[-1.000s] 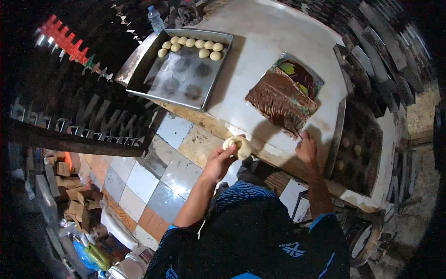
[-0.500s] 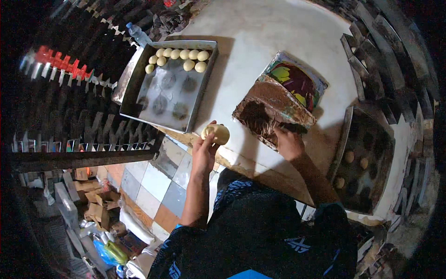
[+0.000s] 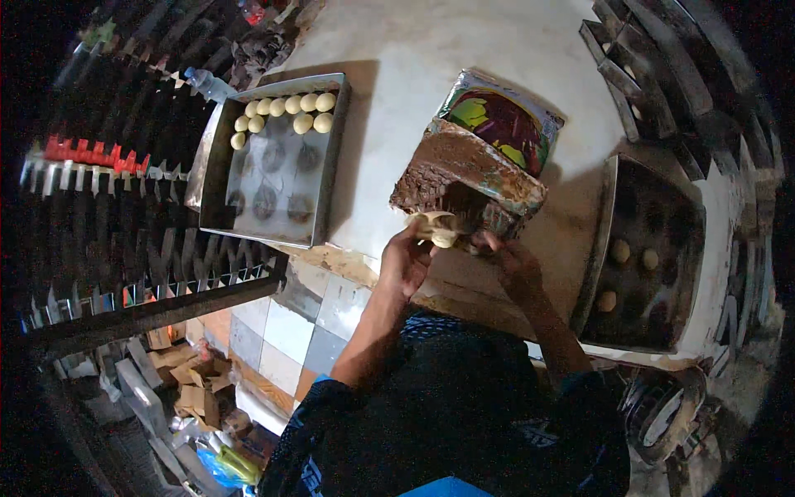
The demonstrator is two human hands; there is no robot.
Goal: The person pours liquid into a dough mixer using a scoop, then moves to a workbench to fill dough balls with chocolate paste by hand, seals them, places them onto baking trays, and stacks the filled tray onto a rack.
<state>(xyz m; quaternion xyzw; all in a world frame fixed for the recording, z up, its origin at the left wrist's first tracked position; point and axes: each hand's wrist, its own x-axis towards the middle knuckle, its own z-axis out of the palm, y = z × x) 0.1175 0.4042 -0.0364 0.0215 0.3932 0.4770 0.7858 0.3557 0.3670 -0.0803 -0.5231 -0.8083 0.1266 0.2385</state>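
Note:
My left hand [image 3: 404, 263] holds a flattened piece of pale dough [image 3: 443, 235] in its fingers, its edges folded up unevenly. Close at its right is my right hand [image 3: 517, 267], fingers pinched together; whatever is between them is too small and dark to make out. Just beyond both hands lies a block of brown, paste-like filling [image 3: 464, 166], with a dark hollow dug into its near side. The filling sits in an opened, colourful printed wrapper [image 3: 512, 120] on the pale worktop [image 3: 397, 50].
A metal tray [image 3: 330, 166] at the left holds several pale dough balls [image 3: 294, 104] along its far side. Another, darker tray [image 3: 592, 273] at the right holds three balls. A plastic bottle [image 3: 209, 84] lies beyond the left tray. Cardboard boxes [image 3: 199, 402] litter the floor.
My right hand has come out of the filling and back toward the dough. My left hand has moved right with the dough, which now looks flattened and opened out. The view has shifted slightly.

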